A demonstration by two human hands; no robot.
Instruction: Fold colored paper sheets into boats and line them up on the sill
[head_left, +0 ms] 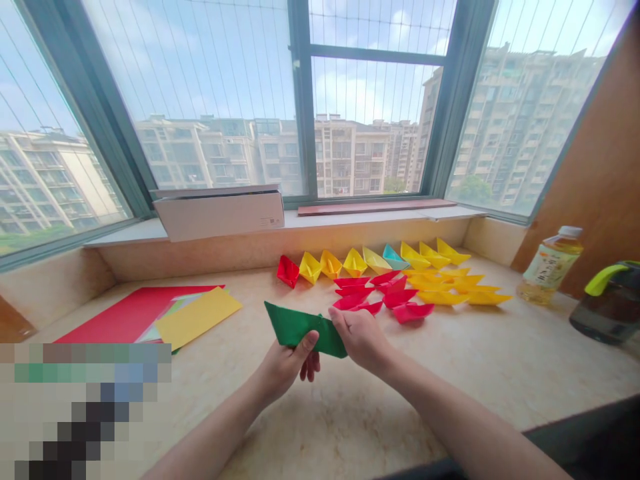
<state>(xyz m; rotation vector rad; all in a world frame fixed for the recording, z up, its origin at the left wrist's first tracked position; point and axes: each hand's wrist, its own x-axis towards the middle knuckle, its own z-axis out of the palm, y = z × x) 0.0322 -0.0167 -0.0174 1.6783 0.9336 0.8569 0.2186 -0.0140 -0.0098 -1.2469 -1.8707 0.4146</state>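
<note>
A green paper boat (300, 327) is held up above the counter between both my hands, its pointed end toward the upper left. My left hand (287, 367) grips its lower edge, with the thumb pressed on the near face. At the boat's right end, my right hand (363, 337) has its thumb and fingers closed on the paper. Beyond my hands stand several folded paper boats: a red boat (288, 272), a blue boat (394, 257), a group of pink-red boats (413, 312) and many yellow boats (355, 263).
Sheets of coloured paper, with a yellow sheet (200, 317) on top, lie at the left. On the right are a drink bottle (553, 267) and a dark jug (610, 307) with a green handle. A white box (225, 217) rests on the window ledge (390, 217).
</note>
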